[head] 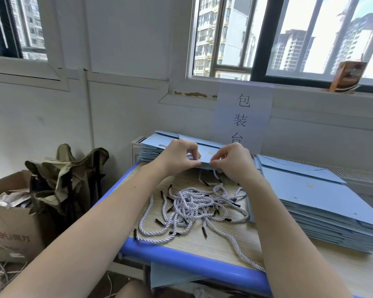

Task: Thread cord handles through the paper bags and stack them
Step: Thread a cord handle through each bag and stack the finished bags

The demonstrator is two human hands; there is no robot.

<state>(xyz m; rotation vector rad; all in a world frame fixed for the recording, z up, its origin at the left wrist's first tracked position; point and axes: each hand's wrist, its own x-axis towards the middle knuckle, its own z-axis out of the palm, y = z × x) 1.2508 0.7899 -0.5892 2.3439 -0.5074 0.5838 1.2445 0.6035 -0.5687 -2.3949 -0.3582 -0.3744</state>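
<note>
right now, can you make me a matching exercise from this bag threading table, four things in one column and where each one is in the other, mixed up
Things:
1. loose cords
2. big stack of flat bags
3. cardboard box
4. paper sign

Places:
A. on the wall below the window
B. on the floor left of the table
C. middle of the tabletop
D. right side of the table

Pairs: 1-C, 2-D, 3-B, 4-A

A pale paper sign point(242, 117) taped to the wall beneath the window reads 包装台 from top to bottom, the last character partly hidden. Left of the sign, a cardboard box point(11, 229) on the floor carries the brand "deli" and some Chinese characters, seen upside down.
</note>
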